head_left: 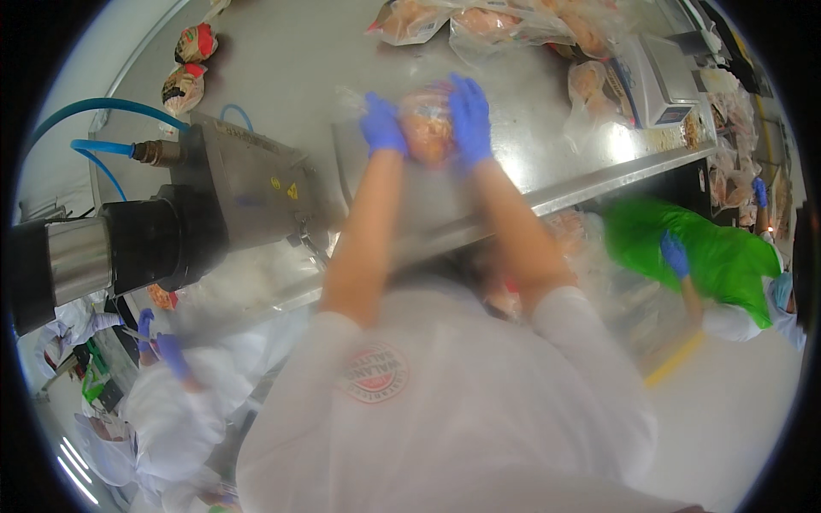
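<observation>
A whole chicken in a clear plastic bag (427, 130) is between my hands over the steel table. My left hand (382, 126), in a blue glove, presses on its left side. My right hand (470, 121), gloved the same way, wraps its right side, fingers pointing away from me. The undersides of the fingers are hidden, and motion blurs the picture a little. Under the chicken lies a flat metal plate (363, 184) on the table's near part.
At left stands a metal machine (248, 167) with a blue hose (103, 103). Bagged chickens (487, 21) lie at the far side, printed packs (184, 88) at far left. A scale (654, 81) stands right. Co-workers in white (184, 410) and a green apron (693, 256) are nearby.
</observation>
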Motion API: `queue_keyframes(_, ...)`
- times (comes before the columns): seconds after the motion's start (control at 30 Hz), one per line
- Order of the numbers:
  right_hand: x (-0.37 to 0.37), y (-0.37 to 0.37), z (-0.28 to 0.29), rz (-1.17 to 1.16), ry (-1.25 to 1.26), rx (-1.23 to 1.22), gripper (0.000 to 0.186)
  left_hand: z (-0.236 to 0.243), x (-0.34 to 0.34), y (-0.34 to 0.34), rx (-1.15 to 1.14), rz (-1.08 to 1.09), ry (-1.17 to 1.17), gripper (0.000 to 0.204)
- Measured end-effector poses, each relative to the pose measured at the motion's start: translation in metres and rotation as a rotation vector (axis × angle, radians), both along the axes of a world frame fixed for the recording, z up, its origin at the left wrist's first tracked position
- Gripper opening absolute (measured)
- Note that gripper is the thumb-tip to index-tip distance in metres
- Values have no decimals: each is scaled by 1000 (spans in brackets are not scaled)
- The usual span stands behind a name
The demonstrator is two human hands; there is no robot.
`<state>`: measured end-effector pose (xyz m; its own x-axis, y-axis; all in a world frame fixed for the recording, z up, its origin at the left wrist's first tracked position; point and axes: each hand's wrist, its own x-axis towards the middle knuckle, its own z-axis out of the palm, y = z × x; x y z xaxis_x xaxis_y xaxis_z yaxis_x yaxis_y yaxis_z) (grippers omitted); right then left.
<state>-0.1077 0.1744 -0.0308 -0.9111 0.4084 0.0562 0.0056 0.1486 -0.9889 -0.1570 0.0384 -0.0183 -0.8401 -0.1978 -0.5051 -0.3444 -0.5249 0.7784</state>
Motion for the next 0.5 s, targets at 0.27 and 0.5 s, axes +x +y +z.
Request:
queue_keyframes(0.27,13,-2,39,320,-231,-200,42,-7,43,-4,10,334,-61,37)
queue_keyframes(0.5,79,-66,81,224,262,848,29,31,78,-50,595,-60,-212,41)
